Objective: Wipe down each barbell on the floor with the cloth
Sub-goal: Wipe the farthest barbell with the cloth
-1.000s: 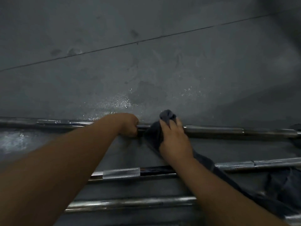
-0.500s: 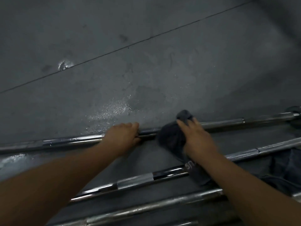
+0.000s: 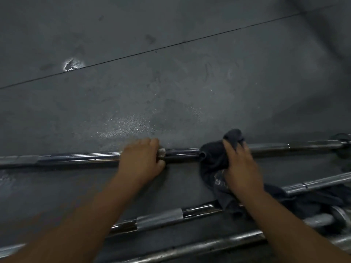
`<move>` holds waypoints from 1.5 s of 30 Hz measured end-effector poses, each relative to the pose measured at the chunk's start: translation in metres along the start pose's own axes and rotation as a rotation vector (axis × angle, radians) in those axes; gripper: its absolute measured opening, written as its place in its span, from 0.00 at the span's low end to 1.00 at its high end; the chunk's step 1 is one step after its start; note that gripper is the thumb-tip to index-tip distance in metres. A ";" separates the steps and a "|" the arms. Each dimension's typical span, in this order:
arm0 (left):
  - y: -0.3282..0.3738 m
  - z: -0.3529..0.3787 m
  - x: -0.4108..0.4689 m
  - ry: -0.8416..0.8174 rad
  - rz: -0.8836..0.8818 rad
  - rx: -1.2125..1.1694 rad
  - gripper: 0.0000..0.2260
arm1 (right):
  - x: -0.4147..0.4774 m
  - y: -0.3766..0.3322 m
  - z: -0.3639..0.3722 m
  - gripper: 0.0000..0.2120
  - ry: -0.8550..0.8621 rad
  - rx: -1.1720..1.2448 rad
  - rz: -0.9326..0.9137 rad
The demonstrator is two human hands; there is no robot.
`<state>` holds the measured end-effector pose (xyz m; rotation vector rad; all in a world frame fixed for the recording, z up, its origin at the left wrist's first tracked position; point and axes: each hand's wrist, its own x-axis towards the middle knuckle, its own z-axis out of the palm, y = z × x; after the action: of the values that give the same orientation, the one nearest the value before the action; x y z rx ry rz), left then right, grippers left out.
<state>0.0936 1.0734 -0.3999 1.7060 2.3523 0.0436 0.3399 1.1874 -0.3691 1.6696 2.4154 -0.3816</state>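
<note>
Floor (image 3: pixel 171 73): dark grey, one seam line running across it, a speckled wet patch (image 3: pixel 129 124) just beyond the bars. Three steel bars lie roughly parallel on it. The far barbell (image 3: pixel 79 158) spans the whole width of the view; the second barbell (image 3: pixel 159 219) and third barbell (image 3: pixel 209 245) lie nearer the person and are not held. Judgement: the bars are heavy and rigid, slick on the smooth chrome and grippy on the knurled bands, so they are best steadied on the knurl and wiped in place. They are round, so liable to roll if pushed sideways. Cloth (image 3: pixel 214 158): dark, soft, limp, bunched over the far barbell right of centre, its loose tail trailing back across the second barbell. Left hand (image 3: pixel 140 162): fingers curled over the far barbell at a knurled band, clamping it to the floor. Right hand (image 3: pixel 241 168): wrapped over the cloth and grasping it against the shaft; fingertips blurred. Bare shaft shows between the two hands.
</note>
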 end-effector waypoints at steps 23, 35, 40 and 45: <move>-0.003 -0.016 0.023 -0.394 0.048 -0.050 0.14 | 0.006 0.051 -0.005 0.33 0.107 0.014 -0.042; 0.004 -0.013 0.008 -0.180 0.098 0.110 0.13 | 0.007 0.030 0.008 0.22 0.160 0.045 -0.138; 0.000 -0.013 0.022 -0.416 0.071 0.061 0.15 | 0.013 0.008 0.022 0.23 0.279 0.162 0.054; -0.007 -0.022 0.032 -0.521 0.031 -0.084 0.12 | -0.002 -0.033 0.020 0.24 0.094 0.155 -0.360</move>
<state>0.0735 1.1038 -0.3851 1.4908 1.9115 -0.2613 0.3101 1.1683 -0.3843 1.3256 2.8268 -0.5659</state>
